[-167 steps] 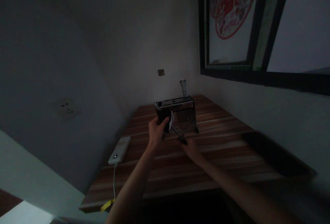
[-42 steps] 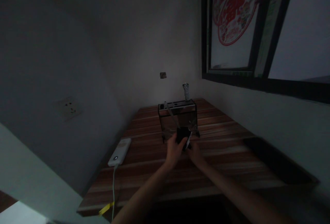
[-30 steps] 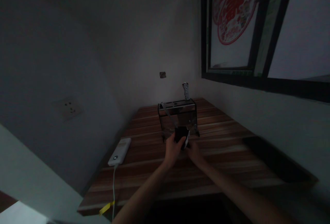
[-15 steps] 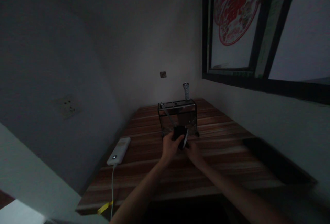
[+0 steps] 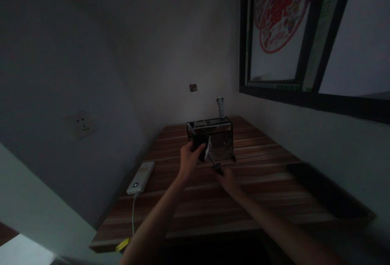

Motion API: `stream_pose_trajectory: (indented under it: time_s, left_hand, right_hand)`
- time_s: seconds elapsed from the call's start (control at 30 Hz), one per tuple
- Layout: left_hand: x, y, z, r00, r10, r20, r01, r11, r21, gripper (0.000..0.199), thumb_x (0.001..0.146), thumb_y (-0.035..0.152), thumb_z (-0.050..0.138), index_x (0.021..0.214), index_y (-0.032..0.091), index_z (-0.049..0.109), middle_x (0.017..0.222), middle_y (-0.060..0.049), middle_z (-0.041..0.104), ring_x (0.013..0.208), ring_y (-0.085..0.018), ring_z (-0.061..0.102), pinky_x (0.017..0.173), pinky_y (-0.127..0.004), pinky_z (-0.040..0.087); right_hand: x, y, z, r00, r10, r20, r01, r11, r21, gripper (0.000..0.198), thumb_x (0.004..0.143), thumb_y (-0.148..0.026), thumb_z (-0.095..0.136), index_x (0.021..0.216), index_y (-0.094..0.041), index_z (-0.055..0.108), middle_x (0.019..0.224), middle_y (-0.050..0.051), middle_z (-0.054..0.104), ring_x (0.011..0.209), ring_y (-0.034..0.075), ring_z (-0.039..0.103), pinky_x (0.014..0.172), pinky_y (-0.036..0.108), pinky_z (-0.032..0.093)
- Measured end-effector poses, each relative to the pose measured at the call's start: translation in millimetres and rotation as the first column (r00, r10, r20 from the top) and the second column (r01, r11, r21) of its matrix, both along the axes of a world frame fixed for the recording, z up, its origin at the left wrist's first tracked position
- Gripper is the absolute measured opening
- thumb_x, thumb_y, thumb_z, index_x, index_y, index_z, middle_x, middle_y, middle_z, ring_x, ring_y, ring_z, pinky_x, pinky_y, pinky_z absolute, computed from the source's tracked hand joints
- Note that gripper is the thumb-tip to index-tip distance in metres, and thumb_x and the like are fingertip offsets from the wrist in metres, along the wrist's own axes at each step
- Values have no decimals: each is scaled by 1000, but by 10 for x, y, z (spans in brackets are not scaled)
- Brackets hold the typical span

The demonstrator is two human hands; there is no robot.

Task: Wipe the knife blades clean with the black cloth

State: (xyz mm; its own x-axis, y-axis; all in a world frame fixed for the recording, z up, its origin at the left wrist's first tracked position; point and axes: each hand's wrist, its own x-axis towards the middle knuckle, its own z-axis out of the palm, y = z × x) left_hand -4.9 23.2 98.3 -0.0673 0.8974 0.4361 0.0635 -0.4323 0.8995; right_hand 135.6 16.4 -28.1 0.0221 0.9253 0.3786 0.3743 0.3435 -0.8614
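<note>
A wood-striped table (image 5: 198, 204) spreads beneath both hands. Above and to their right, a dark-framed window (image 5: 277, 29) carries red round decorations. Just beyond the hands stands a black-framed rack (image 5: 213, 123) with a see-through front. Well off to the right of the right hand lies a long dark slab (image 5: 330, 190). The right hand (image 5: 229, 179) is closed around the dark handle of a long, narrow tool (image 5: 212, 159), which slants away and leftward, its far end showing past the left hand. That left hand (image 5: 188, 158) grips a black cloth-like piece (image 5: 200, 145), pale along one edge, around the tool. Left of the left hand sits a white box (image 5: 141, 177) with a cable. Beyond the right hand, a small silvery piece (image 5: 221, 108) stands upright at the rack's right end
</note>
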Motion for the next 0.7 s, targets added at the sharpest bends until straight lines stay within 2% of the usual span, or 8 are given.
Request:
stream_pose_trajectory:
  time_s: [0.23, 0.37, 0.5, 0.7]
  left_hand:
    - [-189, 149, 433, 995, 96, 11, -96, 988, 120, 35, 62, 38, 67, 81, 9, 67, 72, -3, 67, 62, -13, 59, 56, -20, 44]
    - [-264, 231, 601, 993, 115, 27, -118, 980, 162, 36, 62, 40, 67, 81, 10, 67, 71, -3, 67, 61, -13, 58, 55, -20, 44]
    - [-262, 249, 645, 993, 108, 51, -114, 981, 157, 35, 62, 39, 68, 81, 10, 67, 72, -4, 66, 60, -12, 58, 55, -20, 44]
    - [-207, 229, 588, 994, 76, 77, -88, 982, 166, 35, 64, 39, 66, 83, 10, 66, 76, -5, 67, 64, -13, 58, 57, -20, 43]
  right_hand:
    - [-16, 21, -32, 998, -52, 31, 52, 999, 7, 39, 72, -46, 52, 59, -12, 63, 52, 2, 56, 54, 17, 54, 50, 24, 37]
    - [-17, 40, -55, 996, -87, 32, 87, 996, -5, 39, 70, -47, 52, 57, -12, 62, 49, 1, 53, 50, 15, 51, 47, 23, 34]
    - [-14, 33, -46, 994, -97, 41, 96, 995, 9, 40, 70, -48, 51, 56, -12, 62, 49, 2, 53, 50, 15, 50, 46, 23, 34]
    - [-8, 16, -21, 996, -84, 41, 84, 996, 11, 37, 71, -46, 51, 59, -13, 63, 53, 3, 58, 53, 17, 54, 48, 24, 36]
